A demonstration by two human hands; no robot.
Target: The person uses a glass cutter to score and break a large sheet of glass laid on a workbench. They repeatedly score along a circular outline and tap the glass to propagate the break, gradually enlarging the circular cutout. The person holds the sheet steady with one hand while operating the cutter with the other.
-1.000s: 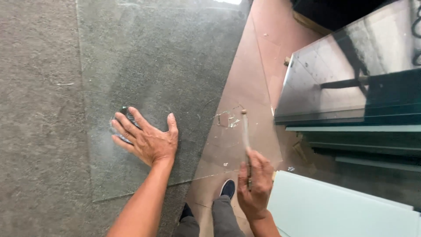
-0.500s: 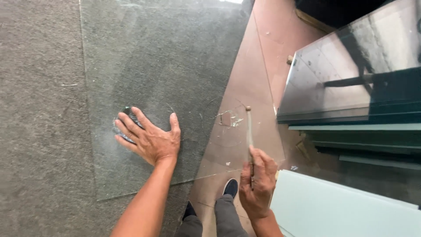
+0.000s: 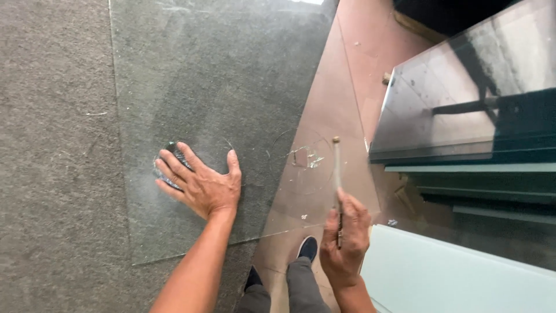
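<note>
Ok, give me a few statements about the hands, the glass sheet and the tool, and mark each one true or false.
1. The left hand lies flat on the glass sheet. True.
2. The right hand is empty. False: it holds a thin tool with its tip pointing away from the person.
3. The glass sheet lies wholly on the grey carpet. False: its right part reaches out past the carpet, over the reddish floor.
4. A round scored mark shows in the glass near the tool's tip. True.
5. Both hands press on the glass. False: only the left does; the right grips the tool.
</note>
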